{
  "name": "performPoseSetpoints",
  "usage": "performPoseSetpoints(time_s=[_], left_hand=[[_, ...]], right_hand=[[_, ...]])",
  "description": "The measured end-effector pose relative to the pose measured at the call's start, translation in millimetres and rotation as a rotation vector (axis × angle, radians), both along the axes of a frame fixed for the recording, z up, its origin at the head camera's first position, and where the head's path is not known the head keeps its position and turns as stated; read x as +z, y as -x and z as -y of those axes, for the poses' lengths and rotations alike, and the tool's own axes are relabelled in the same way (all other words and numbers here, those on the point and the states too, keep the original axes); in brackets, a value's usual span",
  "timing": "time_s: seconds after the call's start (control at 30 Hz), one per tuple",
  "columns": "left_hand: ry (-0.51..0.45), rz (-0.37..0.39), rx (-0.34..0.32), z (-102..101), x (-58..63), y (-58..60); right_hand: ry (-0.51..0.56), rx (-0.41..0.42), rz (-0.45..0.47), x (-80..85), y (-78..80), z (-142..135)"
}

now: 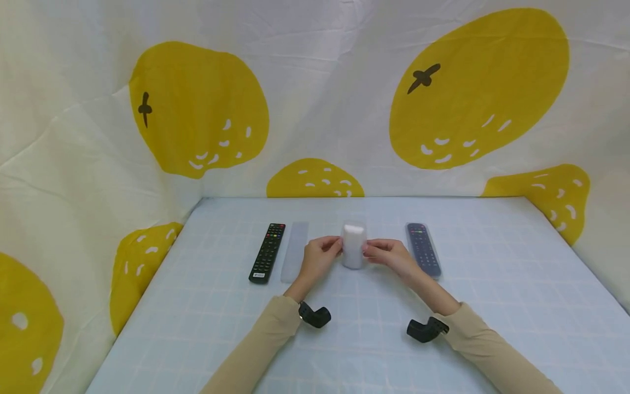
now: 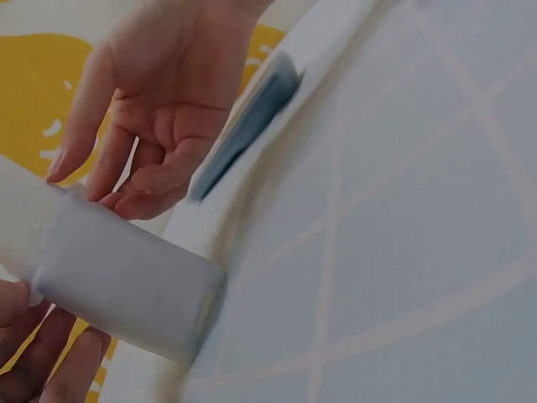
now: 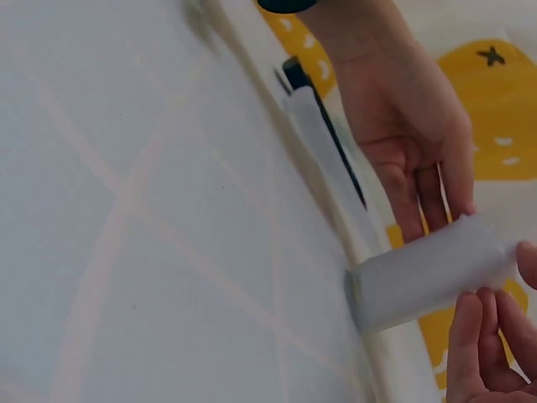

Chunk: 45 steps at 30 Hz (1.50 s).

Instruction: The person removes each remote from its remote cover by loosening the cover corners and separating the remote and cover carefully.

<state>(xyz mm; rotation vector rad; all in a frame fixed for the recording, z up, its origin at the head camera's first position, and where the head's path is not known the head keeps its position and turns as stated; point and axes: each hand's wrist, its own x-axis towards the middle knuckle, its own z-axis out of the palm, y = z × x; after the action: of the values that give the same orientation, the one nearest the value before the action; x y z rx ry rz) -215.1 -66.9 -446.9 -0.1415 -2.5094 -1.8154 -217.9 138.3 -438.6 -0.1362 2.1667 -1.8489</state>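
Note:
A small white, smooth, rounded block (image 1: 354, 243) in a clear sleeve stands between the two hands, its lower end at the table; what kind of thing it is cannot be told. My left hand (image 1: 320, 260) pinches its left edge with thumb and fingers. On the opposite edge, my right hand (image 1: 394, 256) pinches the sleeve. In the left wrist view, the white block (image 2: 126, 273) shows a plain pale side, with the right hand (image 2: 164, 109) above it. From the right wrist, the left hand (image 3: 403, 126) appears beyond the block (image 3: 432, 273).
A black remote control (image 1: 267, 253) lies left, beside an unfilled clear remote cover (image 1: 295, 251). To the right lies another remote control (image 1: 423, 250) inside a clear cover. The checked pale tablecloth (image 1: 364, 350) meets a fruit-patterned curtain (image 1: 325, 109) at the back.

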Motion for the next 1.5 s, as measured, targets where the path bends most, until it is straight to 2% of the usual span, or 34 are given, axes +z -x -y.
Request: performPoseSetpoints(time_s=[0.23, 0.53, 0.7, 0.93, 1.2, 1.5], left_hand=[[0.053, 0.001, 0.021, 0.4, -4.8, -2.5], [0.061, -0.037, 0.038, 2.1, -6.9, -4.8], [0.057, -0.017, 0.054, 1.9, -7.4, -4.0], [0.048, 0.029, 0.066, 1.4, -4.6, -4.1], [0.061, 0.081, 0.070, 1.8, 1.0, -0.9], [0.036, 0.105, 0.084, 0.0, -4.5, 2.3]], right_hand=[[-0.001, -0.011, -0.039, -5.2, 0.6, -1.2], [0.031, -0.020, -0.020, -7.6, 3.5, -2.0], [0.031, -0.019, -0.030, -8.0, 4.3, -2.6], [0.082, -0.027, 0.040, -8.0, 5.1, -2.9], [0.114, 0.003, 0.055, -6.4, 8.9, -2.2], [0.117, -0.017, 0.078, -3.3, 8.6, -2.4]])
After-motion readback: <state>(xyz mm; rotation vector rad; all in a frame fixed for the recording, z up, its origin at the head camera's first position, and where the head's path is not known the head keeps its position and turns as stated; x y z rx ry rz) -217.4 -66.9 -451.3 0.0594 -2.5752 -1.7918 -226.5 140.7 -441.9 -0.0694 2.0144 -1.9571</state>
